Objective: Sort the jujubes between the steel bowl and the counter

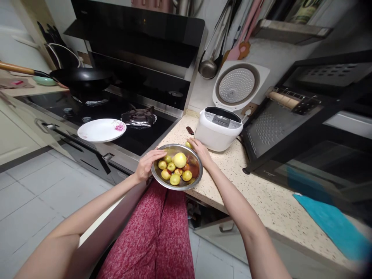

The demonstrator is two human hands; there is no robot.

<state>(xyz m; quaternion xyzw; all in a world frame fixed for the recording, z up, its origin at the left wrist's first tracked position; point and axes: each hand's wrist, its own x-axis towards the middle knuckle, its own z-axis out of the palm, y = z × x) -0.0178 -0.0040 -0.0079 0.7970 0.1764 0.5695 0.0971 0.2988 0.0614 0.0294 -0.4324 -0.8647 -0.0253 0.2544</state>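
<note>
A round steel bowl (197, 174) sits at the front edge of the speckled counter (250, 186), half overhanging it. Inside lie several small yellow-green fruits (175, 179), some blushed red, and one larger pale one (179, 159). My left hand (148, 162) grips the bowl's left rim, fingers curled over the edge. My right hand (200, 151) holds the far right rim, fingers bent against it.
A white rice cooker (218, 131) with its lid up stands just behind the bowl. A flowered white plate (101, 130) rests on the black hob at left, a wok (83, 76) behind it. A black oven rack stands at right, a blue cloth (334, 224) near the counter front.
</note>
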